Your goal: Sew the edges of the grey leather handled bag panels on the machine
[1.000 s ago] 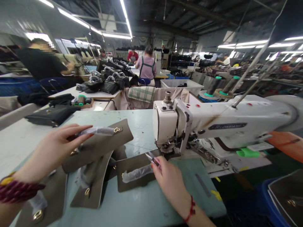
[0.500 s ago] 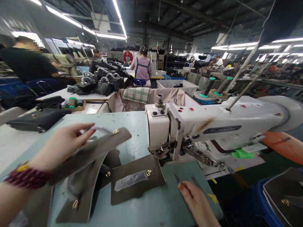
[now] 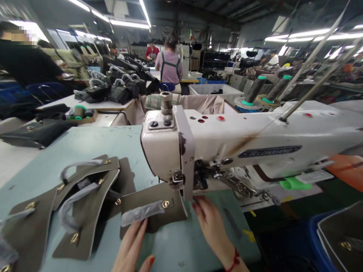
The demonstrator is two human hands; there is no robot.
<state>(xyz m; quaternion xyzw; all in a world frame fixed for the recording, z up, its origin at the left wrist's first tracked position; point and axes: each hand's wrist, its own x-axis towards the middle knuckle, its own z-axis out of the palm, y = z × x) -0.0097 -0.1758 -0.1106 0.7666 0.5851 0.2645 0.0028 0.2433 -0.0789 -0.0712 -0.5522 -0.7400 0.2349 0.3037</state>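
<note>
My left hand [image 3: 132,247] has its fingers stretched out. Their tips touch the lower edge of a brown leather bag panel [image 3: 154,221], beside its plastic-wrapped handle [image 3: 138,212] with a gold ring fitting. The panel lies partly under the head of the white sewing machine [image 3: 164,147]. My right hand [image 3: 211,226] rests on the green machine bed just right of the panel, its fingers bent and close together near the presser area. Whatever they pinch is hidden. Left of the panel, more brown bag pieces [image 3: 87,223] with wrapped handles and gold fittings lie on the tabletop.
A black bag [image 3: 36,134] lies at the far left. Behind are a box of thread spools [image 3: 82,113] and a pile of black bags [image 3: 119,88]. A blue bin [image 3: 312,230] holding a brown piece stands at lower right. Several people work in the background.
My left hand has let go of the brown bag piece it held by the handle and moved right to the panel. My right hand, earlier holding a thin pointed tool, has shifted towards the machine head.
</note>
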